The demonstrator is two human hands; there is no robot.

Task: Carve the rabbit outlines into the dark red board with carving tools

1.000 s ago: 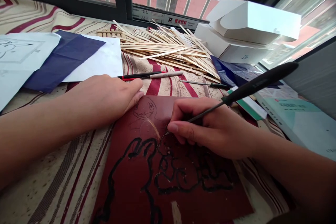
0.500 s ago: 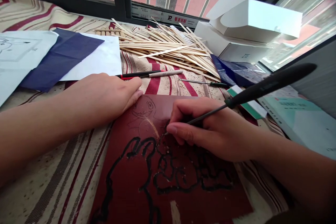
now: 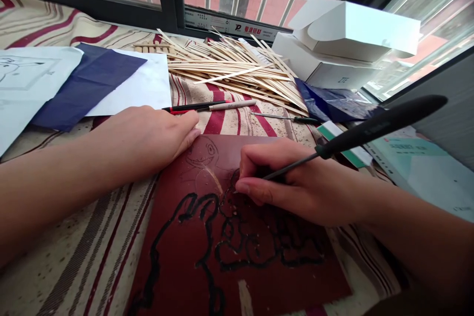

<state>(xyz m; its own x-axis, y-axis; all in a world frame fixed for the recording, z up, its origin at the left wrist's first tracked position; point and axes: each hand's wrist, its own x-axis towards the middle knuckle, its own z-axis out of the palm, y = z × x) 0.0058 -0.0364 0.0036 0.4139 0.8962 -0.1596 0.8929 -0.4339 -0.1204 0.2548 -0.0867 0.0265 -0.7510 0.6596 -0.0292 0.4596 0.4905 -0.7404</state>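
Note:
A dark red board (image 3: 185, 266) with thick black outlines and a thin pencilled face lies on the striped cloth. My right hand (image 3: 296, 182) pinches the thin metal shaft of a tool with a black handle (image 3: 385, 126); its tip meets the board near the upper middle, among the black lines. The handle slants up to the right. At the board's upper left corner rests my left hand (image 3: 155, 133), palm down, fingers together, pressing on the edge. Its fingertips are partly hidden, and nothing shows in it.
Pens (image 3: 229, 104) and a thin tool (image 3: 285, 117) lie behind the board. Farther back are thin wooden sticks (image 3: 237, 66) and an open white box (image 3: 333, 44). Papers (image 3: 144, 84) lie at left; a green and white book (image 3: 425, 168) is at right.
The tool tip has shifted slightly down and right on the board, and the handle sits a little lower. My left hand stays at the corner. The view has moved slightly.

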